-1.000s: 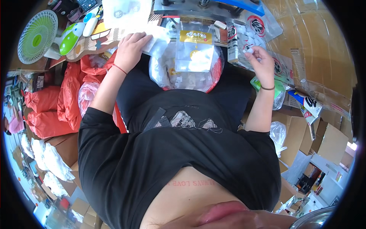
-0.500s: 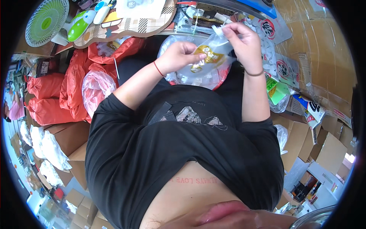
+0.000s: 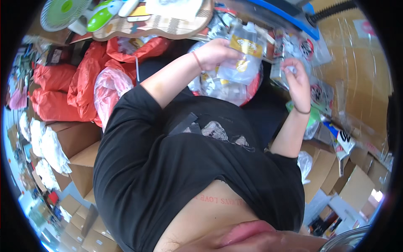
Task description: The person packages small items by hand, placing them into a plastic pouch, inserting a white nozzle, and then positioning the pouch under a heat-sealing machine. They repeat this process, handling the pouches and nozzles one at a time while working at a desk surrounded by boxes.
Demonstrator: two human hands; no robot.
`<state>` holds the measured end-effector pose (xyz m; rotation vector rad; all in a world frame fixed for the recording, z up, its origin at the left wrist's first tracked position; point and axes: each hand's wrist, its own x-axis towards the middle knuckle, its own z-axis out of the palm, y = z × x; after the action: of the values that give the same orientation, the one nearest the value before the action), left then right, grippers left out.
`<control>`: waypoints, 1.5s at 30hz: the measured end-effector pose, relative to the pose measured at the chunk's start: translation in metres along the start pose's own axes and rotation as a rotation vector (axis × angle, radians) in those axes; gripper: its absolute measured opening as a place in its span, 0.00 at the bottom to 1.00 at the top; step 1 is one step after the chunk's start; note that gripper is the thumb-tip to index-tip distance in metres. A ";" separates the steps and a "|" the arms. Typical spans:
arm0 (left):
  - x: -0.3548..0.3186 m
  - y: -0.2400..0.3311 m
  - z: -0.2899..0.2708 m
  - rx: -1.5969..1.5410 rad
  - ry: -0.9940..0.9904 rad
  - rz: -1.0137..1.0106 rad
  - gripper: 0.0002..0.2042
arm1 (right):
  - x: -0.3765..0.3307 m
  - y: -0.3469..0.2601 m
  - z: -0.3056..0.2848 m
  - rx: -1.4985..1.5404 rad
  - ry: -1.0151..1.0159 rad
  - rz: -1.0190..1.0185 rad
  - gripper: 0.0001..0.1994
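My left hand (image 3: 216, 53) grips a clear plastic pouch with a yellow label (image 3: 243, 56), holding it up above a pile of similar clear packets (image 3: 222, 88) in my lap. My right hand (image 3: 297, 82) is to the right of the pouch, fingers curled around a small pale item I cannot make out. It hovers beside a stack of clear packets with red-and-black printing (image 3: 312, 52). A thin red band circles my left wrist and a dark band my right.
Red plastic bags (image 3: 71, 90) lie to my left. A wooden board (image 3: 168, 23) with a green-and-white gadget and a small green fan (image 3: 63, 12) is above. Cardboard boxes (image 3: 77, 147) stand lower left and lower right. A blue edge (image 3: 285, 17) runs top right.
My left hand came off the board, joined the right on the pouch, and now holds it alone. My right hand has let go and moved right toward the printed packets.
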<state>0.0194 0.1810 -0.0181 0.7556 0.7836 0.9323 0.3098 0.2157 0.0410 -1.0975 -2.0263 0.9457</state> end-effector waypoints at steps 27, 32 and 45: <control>-0.217 0.020 0.002 1.191 0.288 0.598 0.12 | -0.076 -0.167 0.094 -0.151 -0.037 -0.293 0.07; -0.201 0.004 0.042 0.724 0.043 0.258 0.15 | -0.058 -0.167 0.086 -0.095 0.030 -0.138 0.09; -0.059 -0.004 0.030 0.042 -0.137 -0.075 0.15 | 0.022 0.034 -0.023 -1.124 0.011 0.027 0.18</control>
<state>0.0239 0.1205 0.0084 0.8128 0.7075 0.7907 0.3318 0.2550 0.0297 -1.6327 -2.5529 -0.3177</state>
